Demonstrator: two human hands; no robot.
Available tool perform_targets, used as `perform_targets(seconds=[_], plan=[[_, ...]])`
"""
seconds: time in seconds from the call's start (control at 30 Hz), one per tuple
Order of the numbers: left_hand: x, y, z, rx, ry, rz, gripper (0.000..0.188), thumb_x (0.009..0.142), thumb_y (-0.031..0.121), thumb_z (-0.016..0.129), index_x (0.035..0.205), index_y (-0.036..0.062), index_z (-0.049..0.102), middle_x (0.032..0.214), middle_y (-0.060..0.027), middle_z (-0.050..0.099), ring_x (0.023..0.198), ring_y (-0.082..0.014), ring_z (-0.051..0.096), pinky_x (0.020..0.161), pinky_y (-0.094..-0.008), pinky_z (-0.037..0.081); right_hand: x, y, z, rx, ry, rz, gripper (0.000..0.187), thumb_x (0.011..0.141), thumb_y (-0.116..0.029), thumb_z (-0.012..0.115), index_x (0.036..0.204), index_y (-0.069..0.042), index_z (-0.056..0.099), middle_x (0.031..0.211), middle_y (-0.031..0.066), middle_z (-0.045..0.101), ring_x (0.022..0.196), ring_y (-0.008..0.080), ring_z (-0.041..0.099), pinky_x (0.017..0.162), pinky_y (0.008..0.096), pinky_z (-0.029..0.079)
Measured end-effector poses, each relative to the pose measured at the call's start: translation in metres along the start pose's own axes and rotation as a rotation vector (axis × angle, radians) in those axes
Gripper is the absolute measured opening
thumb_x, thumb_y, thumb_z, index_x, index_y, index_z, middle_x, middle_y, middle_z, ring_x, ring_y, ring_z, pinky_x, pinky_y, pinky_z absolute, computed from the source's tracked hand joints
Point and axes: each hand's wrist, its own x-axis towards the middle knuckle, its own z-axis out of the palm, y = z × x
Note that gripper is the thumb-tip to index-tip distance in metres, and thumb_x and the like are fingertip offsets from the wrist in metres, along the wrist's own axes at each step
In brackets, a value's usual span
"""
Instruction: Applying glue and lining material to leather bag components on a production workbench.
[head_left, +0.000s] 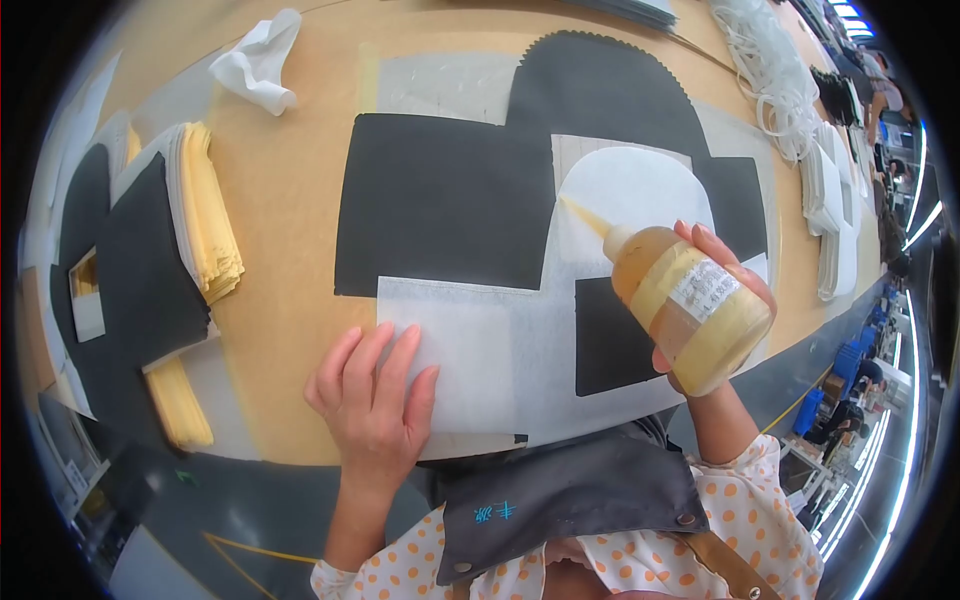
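The right hand clamps an amber glue bottle, nozzle aimed up-left over the white rounded piece, while the left hand lies flat, fingers slightly spread, on the white sheet.

Bare tabletop lies open between the yellow stack on the left and the dark fabric in the middle. A crumpled cloth sits at the far edge. White coils and stacked pieces crowd the right side.
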Motion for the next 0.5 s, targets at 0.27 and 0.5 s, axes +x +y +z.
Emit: perform_targets(seconds=[0.27,0.5], plan=[[0.000,0.001,-0.003,0.001,-0.014,-0.007,0.033,0.086,0.024,0.071,0.116,0.0130,0.069,0.122,-0.0026,0.060,0.118,-0.0251,0.050,0.097,-0.0379,0.033,0.010,0.009,-0.002,-0.017,0.057,-0.018,0.092,0.060,-0.032,0.096,0.129,-0.011,0.039,0.131,0.0317,0.055,0.123,0.0420,0.057,0.104,0.0518,0.045],[0.001,0.001,-0.002,-0.005,-0.018,-0.008,0.033,0.086,0.024,0.071,0.116,0.0128,0.069,0.121,-0.0030,0.061,0.118,-0.0255,0.051,0.097,-0.0378,0.033,0.014,0.012,-0.007,-0.068,0.063,0.023,0.092,0.063,-0.042,0.091,0.131,-0.013,0.036,0.138,0.0274,0.050,0.128,0.0403,0.052,0.106,0.0511,0.042]])
